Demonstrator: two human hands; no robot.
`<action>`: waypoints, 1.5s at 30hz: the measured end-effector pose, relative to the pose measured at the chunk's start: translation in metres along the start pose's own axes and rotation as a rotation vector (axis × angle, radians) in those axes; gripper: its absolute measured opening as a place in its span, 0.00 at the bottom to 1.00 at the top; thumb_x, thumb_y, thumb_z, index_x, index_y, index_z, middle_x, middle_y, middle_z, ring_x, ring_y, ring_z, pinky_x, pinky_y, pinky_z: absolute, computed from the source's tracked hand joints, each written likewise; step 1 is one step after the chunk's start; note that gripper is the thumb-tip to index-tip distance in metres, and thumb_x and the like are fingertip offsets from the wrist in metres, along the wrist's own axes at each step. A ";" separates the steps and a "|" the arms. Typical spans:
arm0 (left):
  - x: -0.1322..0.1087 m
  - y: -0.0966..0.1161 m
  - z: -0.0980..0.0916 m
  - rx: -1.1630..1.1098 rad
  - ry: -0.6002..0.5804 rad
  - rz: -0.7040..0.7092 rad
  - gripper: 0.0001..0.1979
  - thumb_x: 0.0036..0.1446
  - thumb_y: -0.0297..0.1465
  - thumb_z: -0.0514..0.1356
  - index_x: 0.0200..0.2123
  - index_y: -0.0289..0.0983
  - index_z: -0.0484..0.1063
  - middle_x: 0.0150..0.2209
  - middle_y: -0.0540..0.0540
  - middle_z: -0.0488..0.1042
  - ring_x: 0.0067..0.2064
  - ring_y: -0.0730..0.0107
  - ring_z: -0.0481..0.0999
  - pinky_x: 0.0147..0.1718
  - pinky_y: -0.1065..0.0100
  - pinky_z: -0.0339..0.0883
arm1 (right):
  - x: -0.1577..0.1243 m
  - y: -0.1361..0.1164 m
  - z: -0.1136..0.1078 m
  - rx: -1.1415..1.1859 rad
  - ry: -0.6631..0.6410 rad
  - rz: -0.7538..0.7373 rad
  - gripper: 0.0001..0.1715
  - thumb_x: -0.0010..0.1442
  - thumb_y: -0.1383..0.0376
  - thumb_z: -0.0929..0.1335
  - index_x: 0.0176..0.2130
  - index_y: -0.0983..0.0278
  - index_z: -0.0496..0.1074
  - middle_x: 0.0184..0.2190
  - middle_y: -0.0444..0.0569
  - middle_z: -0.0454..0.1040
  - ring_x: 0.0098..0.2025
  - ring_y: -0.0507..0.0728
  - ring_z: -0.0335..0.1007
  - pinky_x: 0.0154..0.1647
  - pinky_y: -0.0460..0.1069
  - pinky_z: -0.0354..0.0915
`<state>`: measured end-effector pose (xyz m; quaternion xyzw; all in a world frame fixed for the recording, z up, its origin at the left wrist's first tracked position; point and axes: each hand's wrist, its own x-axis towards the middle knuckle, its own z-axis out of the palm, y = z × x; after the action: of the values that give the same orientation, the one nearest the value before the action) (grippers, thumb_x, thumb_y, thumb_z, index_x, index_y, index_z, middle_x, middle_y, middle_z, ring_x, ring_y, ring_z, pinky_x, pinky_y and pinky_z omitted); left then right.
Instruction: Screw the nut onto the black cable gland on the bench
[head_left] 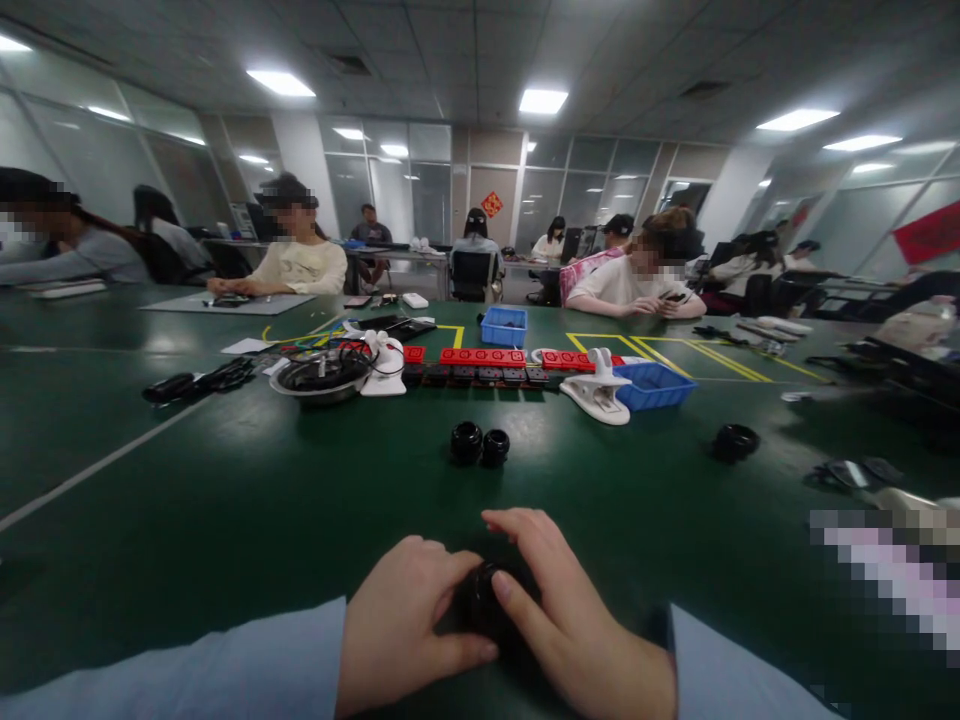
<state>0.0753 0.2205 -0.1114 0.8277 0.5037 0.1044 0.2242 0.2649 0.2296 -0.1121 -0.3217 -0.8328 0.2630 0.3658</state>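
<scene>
A black round part (486, 598) sits on the green table near its front edge, between my two hands. From the left, my left hand (412, 620) curves round it with thumb and fingers against its side. My right hand (562, 610) reaches round it from the right, thumb on its near face and fingers beyond it. Much of the part is covered by the hands and dark. Farther forward, two black ringed parts (466, 443) (496, 448) stand side by side, upright.
Another black ringed part (735, 442) lies at the right. Behind are a metal bowl (319, 378) of dark cables, red socket pieces (484, 357), white clips (600, 388) and blue bins (652, 385) (504, 326). Several people sit across the green table (225, 480).
</scene>
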 end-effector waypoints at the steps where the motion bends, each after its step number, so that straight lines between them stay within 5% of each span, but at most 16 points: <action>1: 0.000 0.000 -0.001 -0.004 -0.008 0.001 0.17 0.46 0.45 0.64 0.28 0.38 0.67 0.24 0.53 0.67 0.28 0.70 0.63 0.28 0.69 0.49 | 0.000 0.000 -0.003 0.017 -0.011 -0.016 0.20 0.66 0.57 0.58 0.53 0.62 0.61 0.47 0.53 0.66 0.50 0.58 0.62 0.51 0.54 0.62; 9: 0.002 0.002 -0.003 0.000 -0.025 0.026 0.15 0.48 0.43 0.63 0.26 0.38 0.66 0.22 0.54 0.64 0.26 0.72 0.62 0.27 0.68 0.49 | 0.006 -0.004 -0.013 0.047 -0.202 -0.097 0.18 0.62 0.61 0.64 0.52 0.61 0.63 0.43 0.52 0.67 0.44 0.58 0.64 0.47 0.53 0.65; 16: 0.002 0.004 -0.005 -0.017 -0.051 0.027 0.16 0.48 0.43 0.63 0.24 0.37 0.64 0.22 0.54 0.63 0.26 0.72 0.61 0.28 0.68 0.49 | 0.008 -0.005 -0.015 -0.012 -0.238 -0.090 0.19 0.59 0.65 0.65 0.51 0.61 0.65 0.41 0.50 0.68 0.42 0.57 0.63 0.44 0.53 0.66; 31: 0.002 0.002 -0.005 -0.037 -0.062 0.057 0.12 0.49 0.40 0.63 0.34 0.41 0.68 0.27 0.54 0.68 0.28 0.71 0.64 0.29 0.68 0.50 | 0.008 -0.009 -0.017 -0.135 -0.238 -0.121 0.17 0.60 0.64 0.66 0.49 0.62 0.67 0.41 0.52 0.68 0.42 0.59 0.64 0.43 0.54 0.67; 45: 0.002 0.001 -0.006 0.021 -0.007 0.118 0.15 0.50 0.42 0.62 0.26 0.37 0.65 0.22 0.54 0.65 0.26 0.71 0.65 0.28 0.69 0.51 | 0.002 -0.014 -0.012 -0.227 -0.136 -0.115 0.16 0.61 0.62 0.63 0.48 0.65 0.66 0.39 0.53 0.68 0.40 0.59 0.62 0.41 0.54 0.64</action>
<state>0.0745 0.2233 -0.1059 0.8586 0.4543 0.1092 0.2109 0.2688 0.2242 -0.0949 -0.2944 -0.8971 0.1666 0.2844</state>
